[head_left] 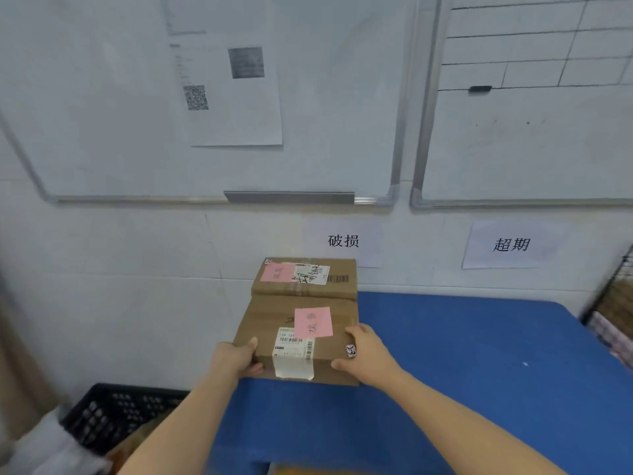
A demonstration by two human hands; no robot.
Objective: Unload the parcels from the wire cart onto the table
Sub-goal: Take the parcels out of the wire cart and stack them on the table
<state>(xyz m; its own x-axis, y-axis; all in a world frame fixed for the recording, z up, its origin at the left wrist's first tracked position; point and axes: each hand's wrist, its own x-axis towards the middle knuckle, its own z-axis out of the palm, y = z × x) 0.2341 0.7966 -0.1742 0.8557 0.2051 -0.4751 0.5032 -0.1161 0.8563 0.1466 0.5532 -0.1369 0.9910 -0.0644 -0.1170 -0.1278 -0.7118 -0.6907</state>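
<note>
I'd call this the set-down part of the job. Both grips are on one parcel [267, 323]. My left grip [239, 354] is curled round the near-left corner with the thumb on top. My right grip [366, 354] is wrapped round the right side, fingers over the top edge. So neither one is loose, both are clamped on cardboard.

The parcel is at the back-left corner of the table [479, 354]. Its far edge is right up against a second parcel [305, 279] by the wall, just left of the sign [343, 241]. Honestly can't tell if the bottom is fully down on the blue top or just above it.

The cart [609, 310] pokes into view off the right end of the table, well apart from my hands. There's stuff in it, but it's too blurry to count. A black crate [113, 413] sits low on the left, beside the table.

Next move as I see it: check the parcel lies flat and isn't hanging off the left edge. Then let go with both grips and swing right to the cart for another one.
</note>
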